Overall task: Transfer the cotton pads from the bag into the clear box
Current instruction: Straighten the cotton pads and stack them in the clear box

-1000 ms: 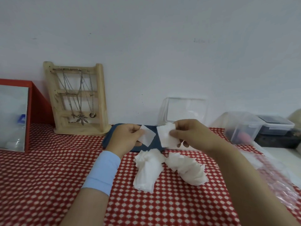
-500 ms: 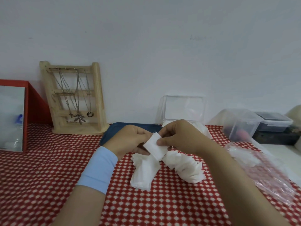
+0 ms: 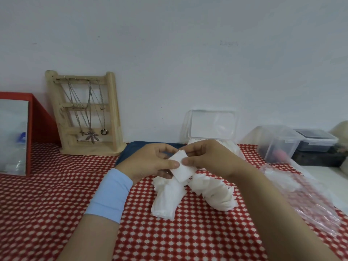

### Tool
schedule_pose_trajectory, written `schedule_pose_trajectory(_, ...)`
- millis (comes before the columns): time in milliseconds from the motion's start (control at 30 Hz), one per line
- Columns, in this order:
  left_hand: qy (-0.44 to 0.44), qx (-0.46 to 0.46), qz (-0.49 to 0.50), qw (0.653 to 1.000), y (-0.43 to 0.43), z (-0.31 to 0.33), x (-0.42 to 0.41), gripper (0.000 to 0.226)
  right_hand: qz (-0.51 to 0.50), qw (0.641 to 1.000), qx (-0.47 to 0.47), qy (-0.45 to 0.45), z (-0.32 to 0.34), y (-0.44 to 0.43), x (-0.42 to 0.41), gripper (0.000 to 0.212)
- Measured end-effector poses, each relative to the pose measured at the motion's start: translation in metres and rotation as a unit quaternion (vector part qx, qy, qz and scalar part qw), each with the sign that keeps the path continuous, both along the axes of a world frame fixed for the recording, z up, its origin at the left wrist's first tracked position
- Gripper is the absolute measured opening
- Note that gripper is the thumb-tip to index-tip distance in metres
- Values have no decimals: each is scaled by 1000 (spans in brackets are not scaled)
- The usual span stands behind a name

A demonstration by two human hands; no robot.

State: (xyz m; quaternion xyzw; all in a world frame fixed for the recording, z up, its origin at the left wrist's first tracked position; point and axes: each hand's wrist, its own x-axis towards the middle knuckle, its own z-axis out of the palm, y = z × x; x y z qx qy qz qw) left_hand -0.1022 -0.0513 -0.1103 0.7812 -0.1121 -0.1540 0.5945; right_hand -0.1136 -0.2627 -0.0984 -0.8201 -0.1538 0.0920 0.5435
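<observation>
Now, the head view: both hands meet just in front of the clear box [image 3: 212,127], whose lid stands upright against the wall. The left hand [image 3: 150,162] and right hand [image 3: 211,159] share one small white stack of cotton pads [image 3: 183,169]. Each pinches it between thumb and curled fingers, the thumbs almost touching on its top face. The stack hangs tilted, clear of the cloth, its longer side running down and to the right.

Nearer the camera than the box, two loose heaps of pads [image 3: 167,196] lie side by side on the red checked tablecloth [image 3: 56,204], right under the hands. The bag [image 3: 305,196], crinkled clear plastic, lies right of the box and nearer the camera; whether any pads remain inside, I cannot tell. Something white shows at the box's mouth, just behind the right hand.

Here's the line that matters: the box sits straight beyond the fingers, away from the person, and the right hand is the nearer one. My read is that this hand carries the stack forward over the rim.
</observation>
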Motion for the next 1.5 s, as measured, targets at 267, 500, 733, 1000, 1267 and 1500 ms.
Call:
schedule_pose_trajectory(267, 73, -179, 41, 980, -19, -18, 4, 29, -78, 992, 89, 41, -4, -3, 7, 9)
schedule_pose_trajectory(500, 50, -194, 107, 974, -19, -21, 8, 23, -75, 988, 129, 48, -1, -10, 4, 13)
schedule_pose_trajectory(733, 20, -118, 131, 984, -13, -22, 11, 16, -85, 938, -329, -63, -19, -17, 18, 23)
schedule_pose_trajectory(1000, 20, -114, 117, 986, -14, -21, 10, 19, -22, 905, -424, -30, -29, -8, 20, 50)
schedule_pose_trajectory(1267, -19, -73, 171, 982, -11, -24, 14, 11, -69, 960, -261, -69, -15, -19, 16, 17)
schedule_pose_trajectory(1500, 27, -37, 146, 988, -10, -25, 12, 16, -53, 996, -60, -39, -5, -6, 7, 5)
